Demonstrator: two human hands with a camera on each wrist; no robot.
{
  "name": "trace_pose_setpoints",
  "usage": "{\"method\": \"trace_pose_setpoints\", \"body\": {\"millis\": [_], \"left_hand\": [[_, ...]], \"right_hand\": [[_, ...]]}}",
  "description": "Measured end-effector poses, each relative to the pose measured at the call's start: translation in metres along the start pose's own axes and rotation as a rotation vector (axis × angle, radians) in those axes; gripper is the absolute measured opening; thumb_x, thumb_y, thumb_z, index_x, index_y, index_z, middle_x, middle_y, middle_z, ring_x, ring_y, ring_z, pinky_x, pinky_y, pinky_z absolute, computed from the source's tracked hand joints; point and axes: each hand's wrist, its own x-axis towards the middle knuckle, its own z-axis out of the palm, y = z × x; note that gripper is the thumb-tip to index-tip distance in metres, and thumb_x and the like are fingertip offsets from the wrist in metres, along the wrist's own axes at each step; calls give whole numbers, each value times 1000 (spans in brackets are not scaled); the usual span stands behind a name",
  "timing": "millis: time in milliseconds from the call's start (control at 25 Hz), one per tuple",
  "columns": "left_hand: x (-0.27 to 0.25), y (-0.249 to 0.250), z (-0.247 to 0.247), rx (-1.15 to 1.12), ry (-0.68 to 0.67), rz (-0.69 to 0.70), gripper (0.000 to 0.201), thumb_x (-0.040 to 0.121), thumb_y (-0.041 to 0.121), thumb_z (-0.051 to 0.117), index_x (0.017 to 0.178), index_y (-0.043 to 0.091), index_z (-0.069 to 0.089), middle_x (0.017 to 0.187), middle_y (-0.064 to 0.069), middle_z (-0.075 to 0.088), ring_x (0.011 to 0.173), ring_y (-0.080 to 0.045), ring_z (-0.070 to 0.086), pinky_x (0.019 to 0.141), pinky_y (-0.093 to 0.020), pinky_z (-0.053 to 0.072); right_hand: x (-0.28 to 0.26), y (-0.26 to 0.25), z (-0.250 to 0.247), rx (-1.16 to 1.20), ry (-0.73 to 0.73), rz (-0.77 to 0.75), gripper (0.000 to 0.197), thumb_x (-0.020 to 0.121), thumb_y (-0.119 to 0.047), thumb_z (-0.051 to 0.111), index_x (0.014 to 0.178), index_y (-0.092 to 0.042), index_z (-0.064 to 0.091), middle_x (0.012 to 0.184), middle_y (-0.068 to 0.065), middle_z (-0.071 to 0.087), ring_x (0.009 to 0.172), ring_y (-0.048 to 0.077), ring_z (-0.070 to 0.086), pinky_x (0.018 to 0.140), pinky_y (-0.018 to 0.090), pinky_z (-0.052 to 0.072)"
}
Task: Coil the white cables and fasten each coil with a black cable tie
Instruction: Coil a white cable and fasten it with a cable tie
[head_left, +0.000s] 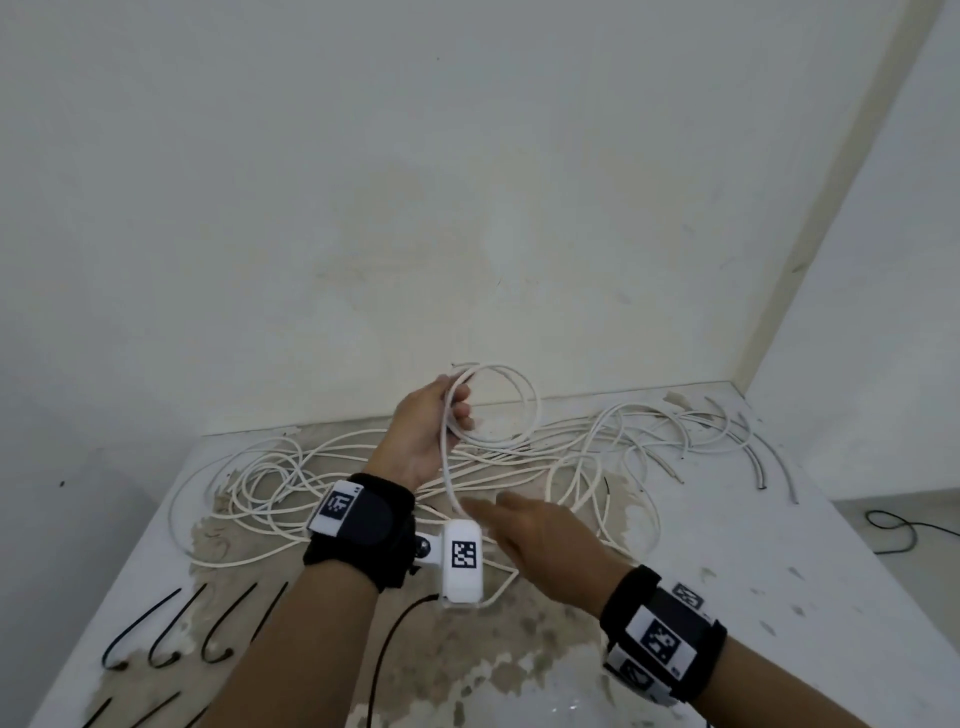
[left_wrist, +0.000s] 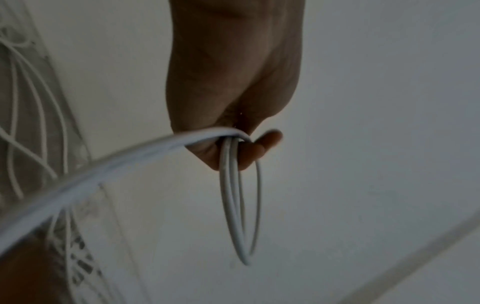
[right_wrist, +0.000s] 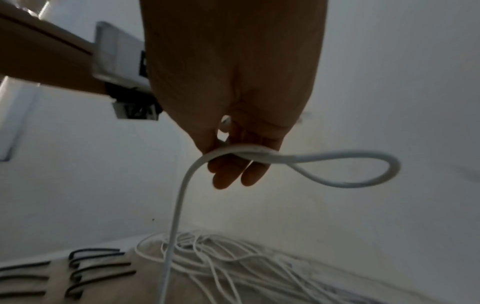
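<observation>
My left hand (head_left: 451, 411) is raised above the table and grips a small coil of white cable (head_left: 525, 410) of two or three loops; in the left wrist view the loops (left_wrist: 233, 205) hang from the curled fingers (left_wrist: 246, 152). The free strand (head_left: 448, 478) runs down to my right hand (head_left: 496, 519), lower and nearer. There the strand (right_wrist: 179, 205) lies across the fingers (right_wrist: 233, 172) under the thumb, with a small loop to the right. A tangle of white cables (head_left: 291, 483) covers the table's far half. Several black cable ties (head_left: 171, 629) lie at the front left.
The stained white table (head_left: 727, 571) stands in a wall corner. Short cut cable pieces (head_left: 727, 441) lie at its far right. A thin black cord (head_left: 389, 644) runs from the left wrist camera across the front. A black cable (head_left: 893, 525) lies on the floor to the right.
</observation>
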Motion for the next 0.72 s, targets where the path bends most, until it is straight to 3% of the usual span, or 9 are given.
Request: {"method": "trace_pose_setpoints", "body": {"millis": [80, 160, 280, 360, 440, 480, 560, 640, 720], "left_hand": [[2, 13, -12, 43, -30, -25, 30, 107, 19, 32, 98, 6, 58, 50, 8, 37, 36, -3, 29, 38, -16, 28], [0, 19, -20, 172, -66, -89, 36, 107, 21, 32, 103, 2, 62, 50, 8, 30, 38, -4, 24, 39, -18, 26], [-8, 21, -22, 215, -101, -147, 33, 105, 22, 33, 87, 9, 58, 48, 9, 27, 37, -5, 24, 39, -18, 28], [-10, 26, -22, 115, -100, -105, 32, 105, 22, 31, 81, 13, 51, 47, 9, 28, 35, -4, 25, 38, -18, 28], [-9, 33, -23, 9, -72, -26, 34, 106, 23, 29, 79, 15, 48, 47, 9, 29, 35, -4, 25, 38, -18, 28], [-8, 35, -23, -16, -48, 22, 35, 107, 24, 29, 78, 15, 48, 47, 9, 29, 35, -4, 25, 38, -18, 28], [-6, 37, -22, 12, 16, 119, 35, 107, 26, 30, 78, 16, 48, 46, 9, 29, 36, -5, 24, 38, -18, 27], [-5, 32, -19, 100, 73, 192, 34, 107, 27, 31, 78, 17, 47, 48, 10, 28, 37, -6, 23, 39, -19, 25], [-4, 22, -13, 182, 94, 242, 33, 107, 26, 31, 80, 17, 47, 49, 10, 26, 38, -7, 22, 40, -20, 24]], "right_hand": [[-12, 6, 11, 52, -103, 63, 46, 104, -18, 40, 148, -29, 41, 108, 9, 61, 89, 31, 60, 73, 44, 49], [-17, 22, 12, 138, -73, 137, 36, 103, -20, 41, 136, -26, 53, 107, 7, 63, 92, 29, 60, 77, 42, 49], [-20, 52, 2, 51, -33, 255, 20, 97, -29, 57, 114, -22, 67, 102, 5, 65, 98, 29, 61, 84, 39, 43], [-26, 76, 2, -184, 1, 373, 37, 81, -46, 73, 112, -27, 70, 115, 6, 63, 114, 31, 57, 102, 42, 34], [-39, 90, 3, -217, 76, 564, 66, 70, -52, 81, 130, -32, 61, 139, 13, 51, 133, 37, 46, 112, 51, 29], [-43, 91, 3, -139, 126, 670, 81, 71, -48, 83, 143, -34, 48, 145, 14, 43, 135, 37, 44, 110, 50, 33], [-45, 89, -4, 222, 219, 843, 87, 83, -32, 81, 154, -28, 30, 129, 10, 51, 108, 29, 63, 87, 39, 49], [-43, 86, -10, 590, 323, 860, 47, 96, -13, 65, 139, -16, 49, 100, 9, 65, 65, 12, 68, 60, 29, 53], [-38, 79, -18, 641, 399, 769, 22, 102, -5, 50, 119, -14, 62, 90, 12, 66, 55, -1, 59, 54, 17, 48]]}}
